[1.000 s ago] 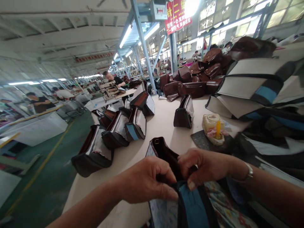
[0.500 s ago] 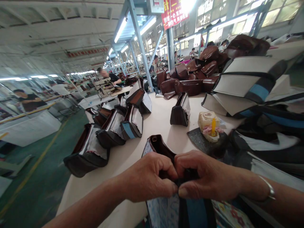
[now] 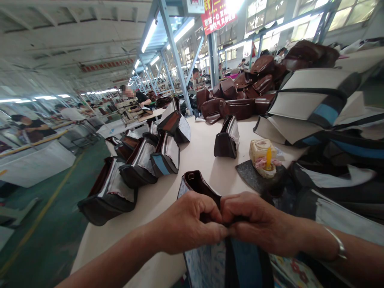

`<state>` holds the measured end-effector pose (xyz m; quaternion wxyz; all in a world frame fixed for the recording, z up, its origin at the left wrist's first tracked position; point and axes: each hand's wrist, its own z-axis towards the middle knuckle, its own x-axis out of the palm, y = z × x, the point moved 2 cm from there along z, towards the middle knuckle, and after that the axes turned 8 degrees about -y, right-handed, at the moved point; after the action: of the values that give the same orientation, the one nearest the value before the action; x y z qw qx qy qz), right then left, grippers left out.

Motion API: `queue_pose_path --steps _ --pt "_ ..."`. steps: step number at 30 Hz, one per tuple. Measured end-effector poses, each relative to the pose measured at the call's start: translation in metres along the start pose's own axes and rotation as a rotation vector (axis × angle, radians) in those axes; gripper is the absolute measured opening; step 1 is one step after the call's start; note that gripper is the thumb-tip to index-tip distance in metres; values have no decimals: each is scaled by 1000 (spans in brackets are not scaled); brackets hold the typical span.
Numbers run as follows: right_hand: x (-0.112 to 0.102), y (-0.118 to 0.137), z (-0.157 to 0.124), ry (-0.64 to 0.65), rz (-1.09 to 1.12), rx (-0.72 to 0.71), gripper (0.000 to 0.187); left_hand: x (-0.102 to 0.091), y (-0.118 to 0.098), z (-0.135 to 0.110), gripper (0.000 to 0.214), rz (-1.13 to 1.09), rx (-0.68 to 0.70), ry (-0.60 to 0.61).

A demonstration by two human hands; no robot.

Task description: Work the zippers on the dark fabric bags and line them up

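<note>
A partly made bag [image 3: 207,264] stands right in front of me, with a dark brown lining, a small metal ring at its far corner, pale blue patterned backing and a blue stripe. My left hand [image 3: 192,222] pinches its upper edge, thumb and forefinger closed. Right beside it my right hand [image 3: 255,220], with a bangle at the wrist, grips the same edge. The fingertips of both hands meet there and hide the bit of edge between them. Beyond my right hand, a glue container [image 3: 264,158] with a yellow stick rests on a dark slab [image 3: 250,175].
Several similar bags [image 3: 111,192] stand along the table's left side, and one more bag [image 3: 226,140] stands further back. Brown leather bags [image 3: 243,108] are heaped at the rear. Pale panels with blue stripes [image 3: 309,100] are stacked on the right. A co-worker [image 3: 139,96] sits at a machine beyond.
Both hands stay on the bag's edge; the right thumb has shifted slightly and the thumbs press closer together. The whole view has moved a little.
</note>
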<state>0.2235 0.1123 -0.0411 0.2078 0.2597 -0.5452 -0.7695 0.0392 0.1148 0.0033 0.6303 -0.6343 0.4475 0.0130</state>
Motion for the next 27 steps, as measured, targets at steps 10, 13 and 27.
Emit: queue_pose_path --steps 10,13,27 --pt "1 -5 -7 -94 -125 46 14 7 -3 -1 17 189 135 -54" --pt "3 -2 -15 -146 -225 43 8 9 -3 -3 18 224 123 -52" --pt "2 -6 -17 -1 -620 -531 16 -3 14 2 43 -133 -94 190"
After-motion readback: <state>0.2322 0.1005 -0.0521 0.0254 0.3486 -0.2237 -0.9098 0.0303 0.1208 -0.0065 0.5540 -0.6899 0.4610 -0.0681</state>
